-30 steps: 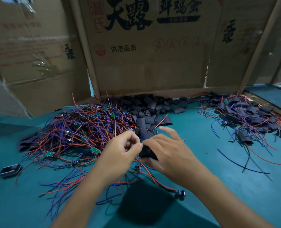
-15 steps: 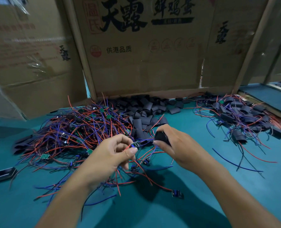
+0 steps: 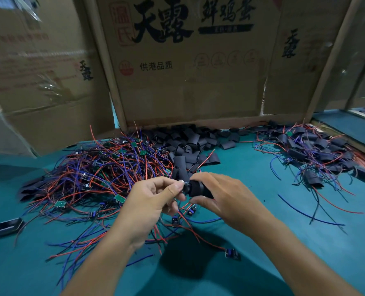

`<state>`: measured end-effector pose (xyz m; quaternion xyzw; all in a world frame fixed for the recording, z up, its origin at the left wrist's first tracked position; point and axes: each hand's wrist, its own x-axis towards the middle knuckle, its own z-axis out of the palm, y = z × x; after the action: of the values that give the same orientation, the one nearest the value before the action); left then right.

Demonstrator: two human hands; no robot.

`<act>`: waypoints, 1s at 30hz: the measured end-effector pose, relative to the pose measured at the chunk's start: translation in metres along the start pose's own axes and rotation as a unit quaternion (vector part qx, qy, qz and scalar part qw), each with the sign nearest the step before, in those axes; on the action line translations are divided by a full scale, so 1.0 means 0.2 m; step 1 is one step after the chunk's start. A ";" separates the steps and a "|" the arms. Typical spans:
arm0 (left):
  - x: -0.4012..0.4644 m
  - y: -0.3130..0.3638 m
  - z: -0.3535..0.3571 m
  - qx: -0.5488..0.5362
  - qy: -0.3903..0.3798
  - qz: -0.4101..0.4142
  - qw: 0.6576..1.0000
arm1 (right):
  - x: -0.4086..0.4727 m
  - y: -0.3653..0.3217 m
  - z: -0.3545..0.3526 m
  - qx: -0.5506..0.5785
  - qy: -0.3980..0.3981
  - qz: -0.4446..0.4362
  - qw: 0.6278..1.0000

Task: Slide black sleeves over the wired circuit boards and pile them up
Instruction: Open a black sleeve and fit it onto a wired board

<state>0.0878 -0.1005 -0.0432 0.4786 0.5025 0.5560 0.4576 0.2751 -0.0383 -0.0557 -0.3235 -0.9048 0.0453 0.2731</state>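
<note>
My right hand (image 3: 226, 196) holds a black sleeve (image 3: 198, 189) between thumb and fingers, above the green table. My left hand (image 3: 153, 201) pinches a small wired circuit board (image 3: 185, 185) at the sleeve's left opening; its red and blue wires hang down under my hands. A big tangle of unsleeved wired boards (image 3: 104, 171) lies to the left. Loose black sleeves (image 3: 188, 144) are heaped at the back centre. Sleeved boards form a pile (image 3: 314, 152) at the right.
Cardboard box walls (image 3: 188, 71) close off the back and left. One stray black sleeve (image 3: 8, 226) lies at the far left edge. A loose blue wire (image 3: 305, 214) lies right of my hands. A wooden ledge (image 3: 352, 144) borders the table at right.
My hands have come back together: the right hand brought the sleeve down and left to the board that the left hand pinches. The camera view shifted slightly.
</note>
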 end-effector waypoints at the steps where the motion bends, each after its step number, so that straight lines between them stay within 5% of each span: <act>1: 0.00 0.00 0.00 -0.013 -0.009 -0.009 1.000 | 0.00 -0.01 0.00 -0.004 0.008 0.000 1.000; 12: 0.01 -0.05 0.03 0.044 -0.043 0.017 0.998 | -0.01 -0.04 0.03 0.000 0.020 -0.046 0.999; 26: 0.03 -0.09 0.00 -0.072 -0.083 -0.084 0.990 | -0.01 0.00 0.07 0.040 -0.012 -0.058 0.997; 30: 0.03 -0.09 0.01 -0.059 -0.102 -0.106 0.987 | -0.01 0.01 0.08 -0.021 -0.042 -0.045 0.998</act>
<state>0.0890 -0.0934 -0.0611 0.4489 0.4670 0.4813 0.5905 0.2685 -0.0357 -0.0713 -0.2860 -0.9298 0.0270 0.2301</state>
